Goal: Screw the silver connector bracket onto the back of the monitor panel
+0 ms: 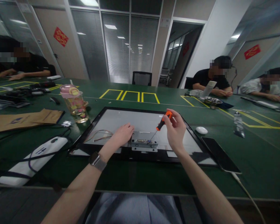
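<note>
A flat display panel [114, 119] with a black frame lies on the green table, its pale back facing up. On its near part sits a silver metal bracket [144, 149] with connectors along its front. My left hand [121, 135] is at the bracket's left edge, fingers curled over it and fingertips partly hidden. My right hand [176, 130] holds an orange-and-black screwdriver [162, 123] by its handle. The screwdriver slants down to the left, its tip at a blue connector [149, 141] on the bracket. Thin wires [99, 133] lie on the panel left of my left hand.
Left of the panel are a pink-lidded bottle [74, 102], a brown paper bag [25, 119] and a white power strip [35, 161] with black cables. On the right lie a white mouse [201, 130] and a phone [220, 154] on a cable. Other people sit across the table.
</note>
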Motion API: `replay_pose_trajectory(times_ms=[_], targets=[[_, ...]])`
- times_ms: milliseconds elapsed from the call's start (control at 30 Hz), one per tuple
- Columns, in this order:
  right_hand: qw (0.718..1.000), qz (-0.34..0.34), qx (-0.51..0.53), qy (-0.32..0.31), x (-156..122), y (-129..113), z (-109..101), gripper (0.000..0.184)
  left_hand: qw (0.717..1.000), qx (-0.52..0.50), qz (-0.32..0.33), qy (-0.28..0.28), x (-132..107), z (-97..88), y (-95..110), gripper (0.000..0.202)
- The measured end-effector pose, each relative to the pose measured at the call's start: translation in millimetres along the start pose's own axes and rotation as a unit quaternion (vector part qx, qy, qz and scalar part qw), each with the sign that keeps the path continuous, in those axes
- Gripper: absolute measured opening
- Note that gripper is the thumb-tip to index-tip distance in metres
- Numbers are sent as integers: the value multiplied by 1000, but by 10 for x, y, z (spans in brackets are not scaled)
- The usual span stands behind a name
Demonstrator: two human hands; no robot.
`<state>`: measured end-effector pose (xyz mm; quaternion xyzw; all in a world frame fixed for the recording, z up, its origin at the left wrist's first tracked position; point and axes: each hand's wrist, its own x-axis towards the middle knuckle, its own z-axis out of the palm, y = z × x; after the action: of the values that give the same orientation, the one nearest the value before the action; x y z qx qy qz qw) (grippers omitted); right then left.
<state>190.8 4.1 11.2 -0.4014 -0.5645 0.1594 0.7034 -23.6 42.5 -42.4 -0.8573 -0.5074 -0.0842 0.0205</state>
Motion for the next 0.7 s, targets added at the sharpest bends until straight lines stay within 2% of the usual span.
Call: replay_pose_trajectory(times_ms=[67,133,200,300,367,433,500,633,700], targets=[[1000,-5,-26,8,49,23,-47,27,1000,-6,4,1,-6,-5,1,28],[996,-35,-82,-11,106,70,-111,28,1000,-15,1,1,-10,-14,6,29],[976,-67,-185,-92,159,150,-178,28,1000,-20,-1,-1,-12,-25,9,30],[901,-84,-360,-229,199,309,-241,24,1000,-25,8,-4,-11,-37,-2,31],[854,-67,-439,-270,199,400,-253,25,999,-30,14,-7,-10,-37,-25,31],[822,-56,-479,-301,196,450,-254,23,999,-38,22,-9,-10,-32,-52,32],[817,-59,-487,-304,205,459,-260,23,998,-50,24,-12,-10,-27,-74,34],[837,-70,-471,-270,250,439,-296,26,997,-71,18,-14,-9,-26,-92,34],[833,-52,-470,-287,258,455,-311,26,997,-72,29,-18,-6,-30,-97,33]])
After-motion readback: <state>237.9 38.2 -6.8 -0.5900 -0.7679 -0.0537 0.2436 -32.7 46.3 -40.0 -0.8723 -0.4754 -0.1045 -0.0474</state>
